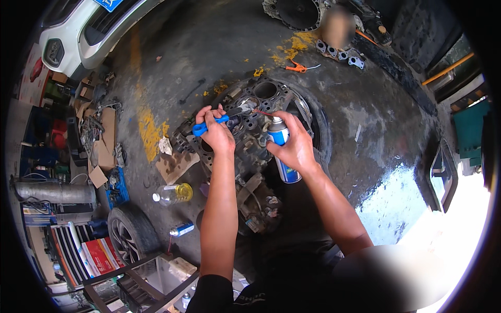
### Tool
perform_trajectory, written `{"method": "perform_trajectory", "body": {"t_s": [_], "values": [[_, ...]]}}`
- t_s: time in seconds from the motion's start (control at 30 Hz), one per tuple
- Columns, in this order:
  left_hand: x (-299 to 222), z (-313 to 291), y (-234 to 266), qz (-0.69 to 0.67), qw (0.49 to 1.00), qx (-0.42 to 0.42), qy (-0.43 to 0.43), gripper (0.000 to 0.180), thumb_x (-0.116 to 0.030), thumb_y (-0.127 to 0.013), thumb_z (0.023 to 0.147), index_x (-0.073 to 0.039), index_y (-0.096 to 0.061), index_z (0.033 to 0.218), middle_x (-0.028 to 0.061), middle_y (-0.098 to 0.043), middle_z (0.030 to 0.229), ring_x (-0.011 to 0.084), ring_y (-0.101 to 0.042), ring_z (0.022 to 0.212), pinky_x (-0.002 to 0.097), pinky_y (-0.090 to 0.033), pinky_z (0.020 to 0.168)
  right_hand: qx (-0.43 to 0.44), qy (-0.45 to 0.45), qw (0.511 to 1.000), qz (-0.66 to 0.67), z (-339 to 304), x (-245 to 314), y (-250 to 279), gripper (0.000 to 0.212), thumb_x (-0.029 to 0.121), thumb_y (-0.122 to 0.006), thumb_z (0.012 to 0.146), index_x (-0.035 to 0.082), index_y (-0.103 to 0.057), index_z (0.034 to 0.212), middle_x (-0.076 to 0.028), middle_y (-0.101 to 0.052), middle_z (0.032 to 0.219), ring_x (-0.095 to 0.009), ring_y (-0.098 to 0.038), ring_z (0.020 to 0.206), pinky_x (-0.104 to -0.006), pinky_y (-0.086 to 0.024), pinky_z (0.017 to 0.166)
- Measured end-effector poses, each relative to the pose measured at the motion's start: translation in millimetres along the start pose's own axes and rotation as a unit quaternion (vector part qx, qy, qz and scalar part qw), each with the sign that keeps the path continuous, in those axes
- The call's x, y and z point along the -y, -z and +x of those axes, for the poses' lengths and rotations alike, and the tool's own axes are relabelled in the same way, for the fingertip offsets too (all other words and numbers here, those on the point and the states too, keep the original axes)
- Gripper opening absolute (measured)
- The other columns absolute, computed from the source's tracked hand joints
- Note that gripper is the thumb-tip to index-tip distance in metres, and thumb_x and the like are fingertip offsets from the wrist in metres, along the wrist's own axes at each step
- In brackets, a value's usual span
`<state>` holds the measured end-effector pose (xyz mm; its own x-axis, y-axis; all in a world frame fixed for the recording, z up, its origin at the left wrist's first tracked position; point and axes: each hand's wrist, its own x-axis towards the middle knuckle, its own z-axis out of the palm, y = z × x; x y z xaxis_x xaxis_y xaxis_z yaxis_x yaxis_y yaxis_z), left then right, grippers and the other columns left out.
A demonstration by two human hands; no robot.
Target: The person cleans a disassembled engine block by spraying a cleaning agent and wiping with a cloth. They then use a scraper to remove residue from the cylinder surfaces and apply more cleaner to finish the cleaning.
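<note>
My left hand (219, 138) is closed round the blue handle of a scraper (200, 129). Its grey blade points right, over the top face of an engine block (251, 124) with round cylinder bores. In my right hand (298, 145) is a blue and white spray can (288, 173), held upright with a finger at its top. The can's thin red straw (264, 112) reaches left, close to the blade's tip. Whether spray is coming out I cannot tell. Parts of the block are hidden behind both hands and the can.
An orange air blow gun (297, 68) and a gasket (342, 56) lie on the floor beyond the block. To the left are a bottle of yellow liquid (175, 194), another spray can (181, 228), cardboard (177, 167) and a wheel (133, 233). A white car (78, 39) stands far left.
</note>
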<state>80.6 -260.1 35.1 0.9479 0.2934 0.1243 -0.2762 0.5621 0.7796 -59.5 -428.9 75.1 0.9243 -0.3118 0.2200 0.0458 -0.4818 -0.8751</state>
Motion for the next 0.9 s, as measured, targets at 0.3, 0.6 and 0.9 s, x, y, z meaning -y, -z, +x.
{"method": "perform_trajectory", "body": {"t_s": [0.3, 0.6, 0.9], "values": [[-8, -5, -2, -0.009, 1.0, 0.0, 0.006, 0.011, 0.003, -0.045, 0.102, -0.001, -0.055, 0.103, 0.0047, -0.05, 0.073, 0.0158, -0.05, 0.069, 0.0455, -0.048, 0.104, 0.062, 0.022, 0.995, -0.068, 27, 21, 21, 0.063, 0.018, -0.076, 0.067, 0.025, -0.057, 0.126, -0.012, -0.063, 0.103, -0.037, -0.065, 0.099, -0.0458, -0.053, 0.084], [-3, -5, 7, -0.023, 1.0, 0.01, -0.003, 0.011, 0.001, -0.045, 0.102, -0.001, -0.056, 0.103, 0.0065, -0.051, 0.074, 0.0185, -0.053, 0.073, 0.0452, -0.048, 0.104, 0.057, 0.018, 0.996, -0.068, 23, 21, 23, 0.062, 0.018, -0.077, 0.067, 0.026, -0.056, 0.126, -0.012, -0.063, 0.103, -0.037, -0.065, 0.101, -0.0464, -0.053, 0.086], [1, -5, 12, -0.046, 0.999, 0.004, -0.005, 0.014, 0.003, -0.044, 0.101, -0.002, -0.057, 0.102, 0.0057, -0.052, 0.074, 0.0174, -0.053, 0.072, 0.0437, -0.049, 0.103, 0.015, 0.025, 0.999, -0.046, 21, 11, 24, 0.064, 0.019, -0.077, 0.067, 0.023, -0.056, 0.127, -0.011, -0.063, 0.104, -0.035, -0.064, 0.103, -0.044, -0.052, 0.089]]}}
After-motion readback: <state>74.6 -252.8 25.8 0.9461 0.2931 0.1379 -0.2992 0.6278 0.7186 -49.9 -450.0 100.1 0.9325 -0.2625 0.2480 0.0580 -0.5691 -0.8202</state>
